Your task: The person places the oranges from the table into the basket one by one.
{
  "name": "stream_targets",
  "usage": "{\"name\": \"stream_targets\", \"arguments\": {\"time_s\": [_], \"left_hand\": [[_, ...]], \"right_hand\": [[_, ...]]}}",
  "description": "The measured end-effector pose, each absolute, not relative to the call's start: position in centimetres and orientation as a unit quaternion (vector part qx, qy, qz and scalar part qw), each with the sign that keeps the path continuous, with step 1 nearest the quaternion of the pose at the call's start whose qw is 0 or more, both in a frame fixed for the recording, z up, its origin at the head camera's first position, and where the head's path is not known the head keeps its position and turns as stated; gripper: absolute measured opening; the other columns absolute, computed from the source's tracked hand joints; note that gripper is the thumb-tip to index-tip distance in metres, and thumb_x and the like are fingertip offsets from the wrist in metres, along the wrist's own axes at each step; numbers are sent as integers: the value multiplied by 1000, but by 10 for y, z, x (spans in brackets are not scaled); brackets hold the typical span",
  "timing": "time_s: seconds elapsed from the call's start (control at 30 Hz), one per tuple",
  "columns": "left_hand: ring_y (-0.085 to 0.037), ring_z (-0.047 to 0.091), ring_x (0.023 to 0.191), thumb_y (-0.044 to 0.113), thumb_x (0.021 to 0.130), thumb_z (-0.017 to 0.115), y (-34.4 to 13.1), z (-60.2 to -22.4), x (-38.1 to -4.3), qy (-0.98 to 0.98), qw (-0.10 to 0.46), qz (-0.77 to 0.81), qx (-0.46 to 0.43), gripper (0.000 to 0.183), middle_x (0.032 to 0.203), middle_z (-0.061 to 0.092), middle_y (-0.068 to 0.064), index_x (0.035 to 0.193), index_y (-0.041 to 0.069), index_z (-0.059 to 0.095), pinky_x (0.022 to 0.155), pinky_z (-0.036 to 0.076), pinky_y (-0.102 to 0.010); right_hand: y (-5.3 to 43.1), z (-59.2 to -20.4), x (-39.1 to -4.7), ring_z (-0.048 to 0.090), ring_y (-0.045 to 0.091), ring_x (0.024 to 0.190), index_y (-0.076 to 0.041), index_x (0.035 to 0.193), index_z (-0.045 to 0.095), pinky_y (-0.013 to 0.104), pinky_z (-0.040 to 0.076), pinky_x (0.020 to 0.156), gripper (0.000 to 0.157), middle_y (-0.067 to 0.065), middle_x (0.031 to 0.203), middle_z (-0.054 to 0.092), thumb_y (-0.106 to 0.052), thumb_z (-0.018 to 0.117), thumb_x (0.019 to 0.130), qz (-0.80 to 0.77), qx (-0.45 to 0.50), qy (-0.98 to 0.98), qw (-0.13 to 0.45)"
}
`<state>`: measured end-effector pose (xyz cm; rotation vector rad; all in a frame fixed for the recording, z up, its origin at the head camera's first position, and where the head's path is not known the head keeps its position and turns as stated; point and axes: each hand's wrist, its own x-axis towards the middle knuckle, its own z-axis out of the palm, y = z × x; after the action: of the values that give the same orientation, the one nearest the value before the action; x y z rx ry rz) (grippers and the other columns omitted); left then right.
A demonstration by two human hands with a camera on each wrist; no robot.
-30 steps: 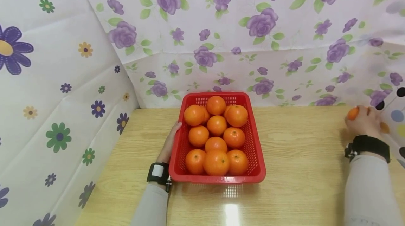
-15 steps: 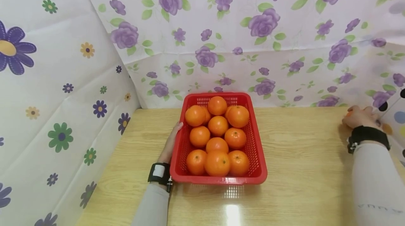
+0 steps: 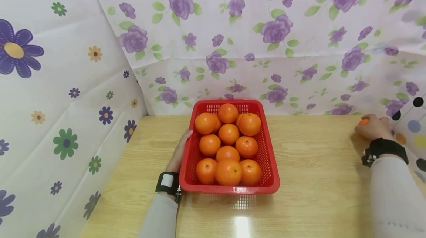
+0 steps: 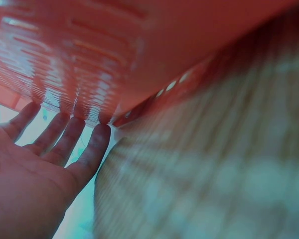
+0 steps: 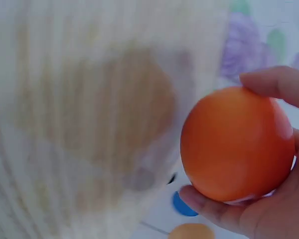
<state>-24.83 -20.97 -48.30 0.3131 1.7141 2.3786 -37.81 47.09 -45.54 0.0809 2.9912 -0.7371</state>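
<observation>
A red plastic basket point(image 3: 273, 164) with perforated walls stands on the table, filled with several oranges point(image 3: 229, 134). At its left side is my left hand point(image 3: 178, 154). In the left wrist view, the straight fingers point(image 4: 92, 154) of that hand reach the basket's slotted outer wall point(image 4: 104, 59), fingertips right at it. Far to the right, by the back corner of the table, my right hand point(image 3: 375, 127) grips a single orange point(image 5: 234, 144). Thumb and fingers curl round opposite sides of this fruit in the right wrist view.
The light wood table point(image 3: 316, 171) ends at a flowered cloth wall point(image 3: 246, 38) behind the basket. Another patterned cloth point(image 3: 66, 93) bounds the left side. A dotted cloth point(image 3: 414, 140) stands close beside my right hand.
My right hand has shifted a little to the left with the orange, which shows again past the fingers. The left hand and basket stay in place; the head view moves slightly.
</observation>
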Motion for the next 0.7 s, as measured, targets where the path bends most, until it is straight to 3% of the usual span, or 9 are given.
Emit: {"name": "stream_targets", "arguments": {"time_s": [0.07, 0.17, 0.3, 0.57, 0.7], "left_hand": [[-27, 34, 148, 54, 107, 39, -209, -494, -256, 576, 95, 807, 87, 67, 167, 30, -8, 167, 30, 20, 122, 30, -49], [-27, 34, 148, 54, 108, 38, -213, -495, -256, 588, 110, 798, 66, 63, 167, 30, -5, 166, 35, 20, 121, 31, -49], [-23, 37, 146, 57, 107, 42, -211, -491, -255, 584, 115, 803, 36, 58, 162, 37, 2, 161, 42, 28, 121, 30, -47], [-25, 38, 145, 55, 108, 42, -210, -481, -249, 578, 123, 806, 31, 56, 161, 38, 1, 160, 41, 30, 121, 31, -49], [-25, 38, 145, 55, 108, 42, -210, -480, -249, 576, 124, 807, 33, 57, 161, 38, -1, 161, 39, 28, 120, 32, -48]], "right_hand": [[469, -449, -377, 32, 69, 112, 15, 143, 31, 71, 37, 83, 68, 54, 129, 25, -34, 54, 101, -250, 2, 968, 24], [458, -435, -375, 43, 62, 113, 16, 146, 32, 54, 47, 79, 68, 50, 131, 38, -33, 53, 104, -275, -35, 961, 8], [433, -417, -368, 50, 55, 110, 14, 148, 33, 32, 44, 72, 66, 46, 131, 44, -31, 53, 106, -307, -65, 949, -6], [379, -399, -354, 51, 42, 111, 8, 149, 40, 23, 47, 71, 57, 38, 138, 46, -25, 60, 106, -344, -110, 932, -17], [357, -395, -347, 49, 44, 117, 4, 152, 39, 27, 47, 76, 58, 36, 145, 41, -27, 59, 107, -367, -118, 923, -7]]}}
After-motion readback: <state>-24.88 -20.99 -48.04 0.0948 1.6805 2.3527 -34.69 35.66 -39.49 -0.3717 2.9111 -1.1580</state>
